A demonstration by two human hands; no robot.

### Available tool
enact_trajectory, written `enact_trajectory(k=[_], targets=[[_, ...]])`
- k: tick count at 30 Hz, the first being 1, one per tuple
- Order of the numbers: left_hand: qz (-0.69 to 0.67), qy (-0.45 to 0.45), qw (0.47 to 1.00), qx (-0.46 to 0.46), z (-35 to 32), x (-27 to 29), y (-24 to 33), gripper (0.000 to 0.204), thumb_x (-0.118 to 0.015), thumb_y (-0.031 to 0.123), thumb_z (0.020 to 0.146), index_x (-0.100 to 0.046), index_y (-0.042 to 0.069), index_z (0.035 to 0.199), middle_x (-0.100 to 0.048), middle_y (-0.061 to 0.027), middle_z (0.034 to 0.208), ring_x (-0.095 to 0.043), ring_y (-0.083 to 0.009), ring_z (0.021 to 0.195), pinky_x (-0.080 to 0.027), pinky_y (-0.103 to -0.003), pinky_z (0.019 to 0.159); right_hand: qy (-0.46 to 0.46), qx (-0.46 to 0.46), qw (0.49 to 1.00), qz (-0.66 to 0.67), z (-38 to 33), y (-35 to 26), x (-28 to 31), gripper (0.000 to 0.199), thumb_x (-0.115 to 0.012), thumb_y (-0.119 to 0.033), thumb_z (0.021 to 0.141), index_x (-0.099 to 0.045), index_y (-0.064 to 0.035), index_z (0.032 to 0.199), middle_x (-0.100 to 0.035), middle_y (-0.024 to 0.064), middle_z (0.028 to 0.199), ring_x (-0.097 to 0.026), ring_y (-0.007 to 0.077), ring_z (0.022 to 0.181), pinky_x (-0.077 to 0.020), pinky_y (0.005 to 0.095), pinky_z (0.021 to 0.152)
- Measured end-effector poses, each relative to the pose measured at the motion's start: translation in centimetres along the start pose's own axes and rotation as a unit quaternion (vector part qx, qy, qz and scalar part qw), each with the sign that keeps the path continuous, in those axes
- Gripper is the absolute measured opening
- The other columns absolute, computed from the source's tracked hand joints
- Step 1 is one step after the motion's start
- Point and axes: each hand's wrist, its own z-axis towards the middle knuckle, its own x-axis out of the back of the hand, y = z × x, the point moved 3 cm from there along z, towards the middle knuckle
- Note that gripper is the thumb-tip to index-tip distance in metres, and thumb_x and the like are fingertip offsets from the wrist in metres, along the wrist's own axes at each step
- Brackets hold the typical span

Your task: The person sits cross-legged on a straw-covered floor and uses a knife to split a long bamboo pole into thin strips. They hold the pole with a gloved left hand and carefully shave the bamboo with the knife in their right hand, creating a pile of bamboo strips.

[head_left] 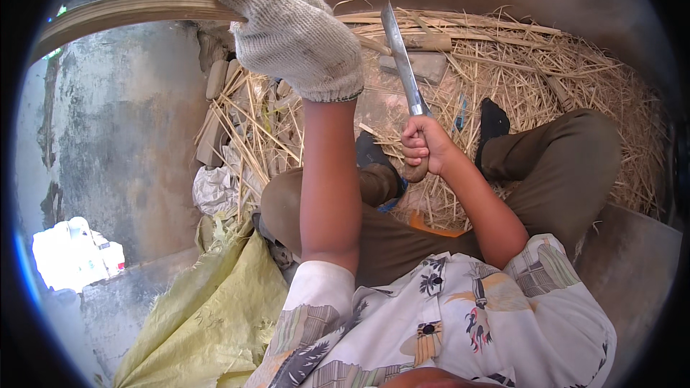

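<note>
1. Here, seen from above, a person sits cross-legged on the ground in brown trousers (568,165) and a short-sleeved patterned shirt (460,316).
2. The left hand (295,32) wears a grey knitted work glove. Its fingers are closed around a long bamboo strip (129,11), a pale, flat, curved slat held up high.
3. The bamboo strip runs from the upper left edge of the view across to the glove and on to the right, behind the blade.
4. The right hand (428,145) is bare. Its fingers are wrapped tightly around the handle of a knife (402,65), just above the person's lap.
5. The knife has a long, narrow metal blade that points up and slightly left, and its tip reaches the bamboo strip just right of the glove.
6. A heap of dry straw-coloured shavings (546,72) covers the ground in front of the legs.
7. A yellow-green woven sack (215,302) lies crumpled at the person's left side, beside a stained concrete floor (122,144).
8. Flat stones (215,79) lie at the left edge of the shavings.
</note>
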Motion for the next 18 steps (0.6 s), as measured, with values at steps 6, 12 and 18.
enact_trajectory(k=[6,12,18], targets=[[-0.199,0.010,0.975,0.100,0.8,0.8,-3.7,0.046,-0.043,0.042,0.105,-0.052,0.001,0.086,-0.055,-0.0017,0.055,-0.055,-0.0119,0.040,-0.047,-0.023,0.031,0.268,0.314,0.847,-0.334,0.3,0.7,0.0,0.027,-0.065,-0.013,0.079,-0.049,-0.0066,0.059,-0.047,-0.0019,0.051,-0.043,0.0106,0.041,-0.0350,0.0307,0.042],[-0.120,0.024,0.989,0.082,0.7,0.6,-2.7,0.046,-0.044,0.042,0.105,-0.052,0.001,0.086,-0.056,-0.0017,0.056,-0.055,-0.0122,0.039,-0.047,-0.022,0.031,0.336,0.297,0.727,-0.520,2.7,1.2,5.2,0.025,-0.066,-0.016,0.079,-0.054,-0.0027,0.061,-0.051,0.0003,0.051,-0.048,0.0142,0.045,-0.0384,0.0348,0.048],[-0.148,0.042,0.970,0.185,0.1,0.2,-0.3,0.048,-0.044,0.045,0.105,-0.052,0.002,0.084,-0.056,-0.0016,0.057,-0.054,-0.0120,0.039,-0.046,-0.022,0.032,0.189,0.073,0.945,-0.255,2.5,1.4,4.2,0.028,-0.065,-0.018,0.076,-0.055,0.0017,0.060,-0.053,0.0052,0.052,-0.051,0.0205,0.045,-0.0408,0.0392,0.050]])
